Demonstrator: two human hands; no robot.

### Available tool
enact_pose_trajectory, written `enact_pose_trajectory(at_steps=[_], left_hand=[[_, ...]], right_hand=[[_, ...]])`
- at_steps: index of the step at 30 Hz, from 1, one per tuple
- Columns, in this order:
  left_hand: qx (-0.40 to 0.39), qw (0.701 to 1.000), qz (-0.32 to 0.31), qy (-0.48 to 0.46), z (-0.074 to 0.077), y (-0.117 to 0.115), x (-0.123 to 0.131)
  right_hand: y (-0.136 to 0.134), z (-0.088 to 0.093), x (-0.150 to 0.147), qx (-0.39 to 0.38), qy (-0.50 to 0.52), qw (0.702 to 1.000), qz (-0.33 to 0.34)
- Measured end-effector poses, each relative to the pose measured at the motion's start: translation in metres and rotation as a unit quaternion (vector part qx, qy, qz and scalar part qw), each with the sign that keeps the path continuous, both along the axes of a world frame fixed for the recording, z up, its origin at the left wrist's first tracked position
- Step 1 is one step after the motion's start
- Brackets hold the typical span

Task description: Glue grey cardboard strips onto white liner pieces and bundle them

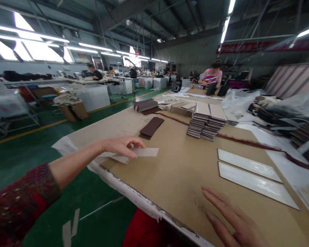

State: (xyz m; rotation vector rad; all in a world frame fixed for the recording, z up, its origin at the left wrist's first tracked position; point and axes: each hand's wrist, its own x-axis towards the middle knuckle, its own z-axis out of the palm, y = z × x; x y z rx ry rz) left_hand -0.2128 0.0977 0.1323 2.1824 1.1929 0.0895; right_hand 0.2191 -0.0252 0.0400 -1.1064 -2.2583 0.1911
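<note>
My left hand (121,145) is at the table's left edge, its thumb and curled fingers closed on a pale rectangular strip (150,152). Under the same hand lie more pale strips (122,159), partly covered by it. My right hand (231,221) is open low in the view, fingers stretched out above the tabletop, holding nothing. Beyond it, to the right, two glossy whitish panels (257,185) with dark edges lie side by side. Dark brown strips (151,127) lie past my left hand.
The brown-topped table (175,171) carries a tall stack of pale panels (206,120), a dark brown pile (146,105) and a long brown cord (237,138). Plastic-covered goods (285,106) crowd the right side. Another person (211,77) works at the far end.
</note>
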Motion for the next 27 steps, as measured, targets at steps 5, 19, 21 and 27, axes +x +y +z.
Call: enact_pose_trajectory(at_steps=[5, 19, 21, 27], left_hand=[[0.143, 0.977, -0.158, 0.030, -0.012, -0.032, 0.120], [0.261, 0.932, -0.216, -0.128, -0.019, -0.006, 0.259], [0.286, 0.937, -0.114, -0.169, -0.032, 0.019, 0.264], [0.188, 0.975, -0.109, -0.041, -0.101, 0.068, 0.300]], right_hand=[[-0.014, 0.028, -0.033, -0.126, -0.058, 0.990, -0.011], [-0.070, -0.008, 0.093, -0.121, 0.095, 0.960, -0.235], [-0.083, -0.024, 0.120, -0.092, 0.172, 0.928, -0.317], [-0.097, -0.052, 0.144, -0.054, 0.385, 0.832, -0.395]])
